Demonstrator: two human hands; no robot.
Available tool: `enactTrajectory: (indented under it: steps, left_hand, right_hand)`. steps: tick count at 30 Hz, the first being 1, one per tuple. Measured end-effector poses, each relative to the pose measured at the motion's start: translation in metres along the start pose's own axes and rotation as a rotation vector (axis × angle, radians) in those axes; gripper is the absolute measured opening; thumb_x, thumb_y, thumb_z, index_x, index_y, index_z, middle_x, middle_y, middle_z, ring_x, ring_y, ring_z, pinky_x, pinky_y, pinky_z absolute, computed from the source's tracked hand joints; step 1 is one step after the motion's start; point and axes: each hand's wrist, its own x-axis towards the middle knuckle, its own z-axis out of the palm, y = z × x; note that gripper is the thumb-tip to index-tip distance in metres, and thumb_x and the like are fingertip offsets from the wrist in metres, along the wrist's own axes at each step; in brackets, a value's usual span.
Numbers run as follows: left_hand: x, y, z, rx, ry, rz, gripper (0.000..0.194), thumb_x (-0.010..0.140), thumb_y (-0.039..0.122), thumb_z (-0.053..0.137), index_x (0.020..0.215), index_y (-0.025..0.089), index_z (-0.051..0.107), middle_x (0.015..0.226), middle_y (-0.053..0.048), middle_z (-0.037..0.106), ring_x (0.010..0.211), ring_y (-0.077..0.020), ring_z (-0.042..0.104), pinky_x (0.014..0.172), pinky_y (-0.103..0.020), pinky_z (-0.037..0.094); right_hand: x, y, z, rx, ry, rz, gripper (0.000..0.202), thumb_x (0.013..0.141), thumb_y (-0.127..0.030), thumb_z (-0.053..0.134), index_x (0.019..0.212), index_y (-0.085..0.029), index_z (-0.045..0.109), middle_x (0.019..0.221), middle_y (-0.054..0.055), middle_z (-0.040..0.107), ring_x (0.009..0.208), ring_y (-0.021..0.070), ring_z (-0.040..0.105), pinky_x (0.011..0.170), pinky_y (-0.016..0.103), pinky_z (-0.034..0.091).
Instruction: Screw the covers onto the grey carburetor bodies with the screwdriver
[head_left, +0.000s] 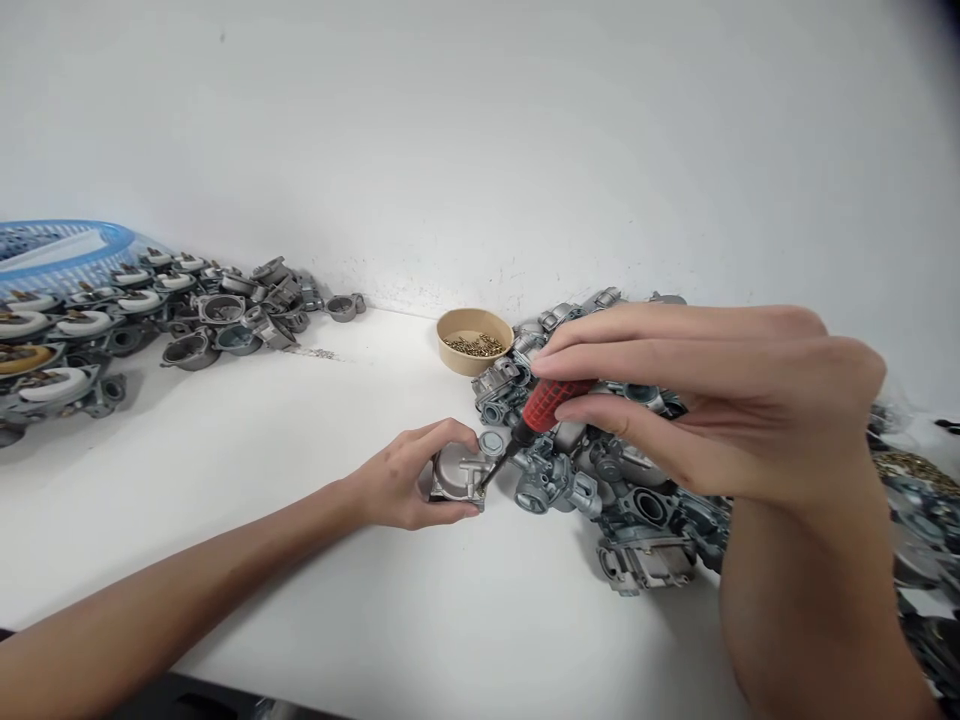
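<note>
My left hand (411, 472) is closed around a small silver carburetor (454, 472) on the white table, thumb and fingers on opposite sides of it. Its rounded bowl faces up. My right hand (697, 400) grips the red handle of a screwdriver (546, 402) between thumb and fingers. The dark shaft slants down to the left, and its tip meets a corner of the carburetor near a small brass-coloured screw. Whether the tip sits in the screw's head, I cannot tell.
A pile of carburetors (645, 505) lies under and beside my right hand. Behind stands a cardboard bowl (475, 320) of small brass screws. To the left are loose metal bowls (221, 310), carburetor bodies with white rings (56, 385) and a blue basket (112, 245). A white wall (480, 150) closes off the back.
</note>
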Motion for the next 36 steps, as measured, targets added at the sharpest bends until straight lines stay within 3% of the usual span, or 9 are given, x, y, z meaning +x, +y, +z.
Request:
enactTrajectory:
  steps: [6, 11, 14, 18, 23, 27, 29, 33, 36]
  left_hand:
    - [0.001, 0.002, -0.001, -0.004, 0.000, 0.000, 0.049, 0.086, 0.037, 0.078, 0.121, 0.021, 0.048, 0.116, -0.011, 0.066, 0.093, -0.0212, 0.068, 0.081, -0.032, 0.057]
    - [0.001, 0.004, -0.003, 0.038, 0.001, -0.025, 0.051, 0.086, 0.041, 0.077, 0.123, 0.020, 0.050, 0.114, -0.010, 0.068, 0.092, -0.0219, 0.069, 0.082, -0.032, 0.058]
    - [0.001, 0.004, -0.003, 0.062, -0.007, -0.044, 0.052, 0.085, 0.042, 0.077, 0.124, 0.020, 0.051, 0.112, -0.009, 0.069, 0.089, -0.0216, 0.070, 0.079, -0.032, 0.059]
    - [0.001, 0.004, -0.003, 0.065, 0.003, -0.015, 0.051, 0.086, 0.041, 0.078, 0.124, 0.020, 0.051, 0.112, -0.009, 0.069, 0.091, -0.0225, 0.071, 0.081, -0.033, 0.059]
    - [0.000, 0.003, -0.003, 0.065, 0.012, 0.001, 0.051, 0.085, 0.039, 0.079, 0.124, 0.020, 0.051, 0.110, -0.008, 0.070, 0.088, -0.0219, 0.071, 0.077, -0.031, 0.059]
    - [0.000, 0.002, -0.004, 0.073, 0.007, -0.013, 0.052, 0.084, 0.041, 0.079, 0.123, 0.020, 0.052, 0.113, -0.009, 0.071, 0.093, -0.0242, 0.072, 0.080, -0.032, 0.059]
    - [0.000, 0.001, -0.004, 0.062, 0.012, -0.007, 0.054, 0.083, 0.042, 0.080, 0.123, 0.020, 0.052, 0.113, -0.009, 0.071, 0.093, -0.0239, 0.072, 0.081, -0.033, 0.059]
    - [0.001, 0.000, -0.003, 0.036, 0.028, 0.009, 0.055, 0.080, 0.040, 0.084, 0.120, 0.020, 0.053, 0.107, -0.006, 0.071, 0.084, -0.0197, 0.070, 0.078, -0.030, 0.057]
    - [0.002, 0.001, -0.003, 0.035, 0.034, 0.002, 0.053, 0.079, 0.038, 0.084, 0.119, 0.020, 0.053, 0.106, -0.005, 0.072, 0.082, -0.0188, 0.070, 0.076, -0.028, 0.056]
  right_hand:
    - [-0.003, -0.002, 0.000, 0.006, -0.013, 0.011, 0.021, 0.094, -0.013, 0.069, 0.109, -0.025, 0.076, 0.109, -0.003, 0.078, 0.086, 0.0135, 0.077, 0.070, 0.023, 0.063]
    - [0.001, -0.006, 0.003, 0.154, -0.136, -0.012, 0.033, 0.096, -0.004, 0.057, 0.123, -0.018, 0.069, 0.127, 0.003, 0.072, 0.093, 0.0129, 0.075, 0.075, 0.025, 0.062]
    - [0.003, -0.007, 0.008, 0.211, -0.136, -0.030, 0.032, 0.099, -0.005, 0.052, 0.124, -0.017, 0.067, 0.118, 0.005, 0.073, 0.090, 0.0118, 0.073, 0.073, 0.025, 0.060]
    - [0.005, -0.006, 0.013, 0.182, -0.091, 0.017, 0.026, 0.098, -0.016, 0.064, 0.123, -0.023, 0.069, 0.104, 0.002, 0.072, 0.087, 0.0121, 0.070, 0.073, 0.024, 0.059]
    - [0.005, -0.006, 0.015, 0.333, -0.145, -0.003, 0.041, 0.097, -0.006, 0.056, 0.136, -0.020, 0.062, 0.107, 0.004, 0.074, 0.091, 0.0143, 0.070, 0.083, 0.028, 0.061]
    - [0.006, -0.004, 0.019, 0.339, -0.068, 0.001, 0.023, 0.096, -0.017, 0.069, 0.119, -0.020, 0.071, 0.099, 0.002, 0.075, 0.080, 0.0121, 0.069, 0.071, 0.025, 0.060]
    - [0.006, -0.002, 0.021, 0.321, -0.051, -0.009, 0.023, 0.094, -0.021, 0.072, 0.118, -0.020, 0.071, 0.097, 0.002, 0.074, 0.080, 0.0113, 0.069, 0.071, 0.024, 0.060]
    - [0.004, 0.001, 0.022, 0.385, -0.101, -0.016, 0.040, 0.096, -0.006, 0.060, 0.135, -0.017, 0.061, 0.111, 0.005, 0.074, 0.094, 0.0125, 0.071, 0.084, 0.028, 0.062]
    - [0.003, 0.004, 0.025, 0.443, -0.069, -0.035, 0.032, 0.096, -0.008, 0.064, 0.128, -0.013, 0.065, 0.106, 0.006, 0.074, 0.089, 0.0115, 0.070, 0.078, 0.026, 0.062]
